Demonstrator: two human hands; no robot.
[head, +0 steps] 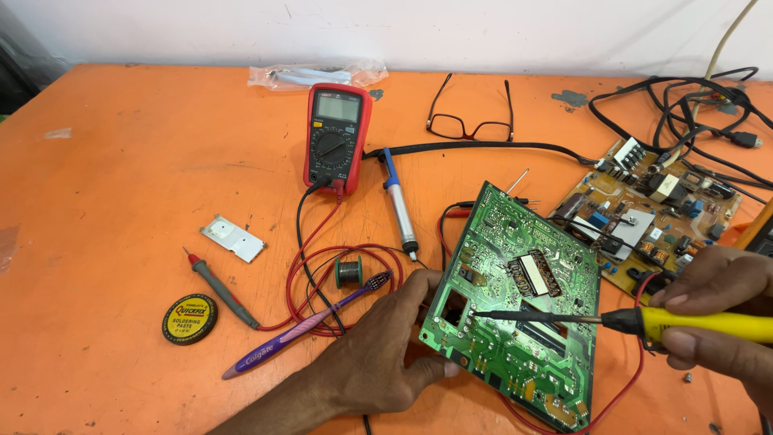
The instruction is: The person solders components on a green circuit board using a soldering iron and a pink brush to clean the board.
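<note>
My left hand (pixel 378 346) grips the lower left edge of a green circuit board (pixel 515 306) and holds it tilted up off the orange table (pixel 121 201). My right hand (pixel 717 310) holds a yellow-handled soldering iron (pixel 692 322). Its thin dark tip (pixel 483 314) touches the board's solder side near the left cut-out. A red wire loops under the board's lower right edge.
A red multimeter (pixel 336 135) with red and black leads, a blue desoldering pump (pixel 398 201), a solder spool (pixel 349 271), a purple toothbrush (pixel 306 326), a round paste tin (pixel 190 319), a metal plate (pixel 233 238), glasses (pixel 471 121), a brown circuit board (pixel 652 217) and black cables (pixel 700 105).
</note>
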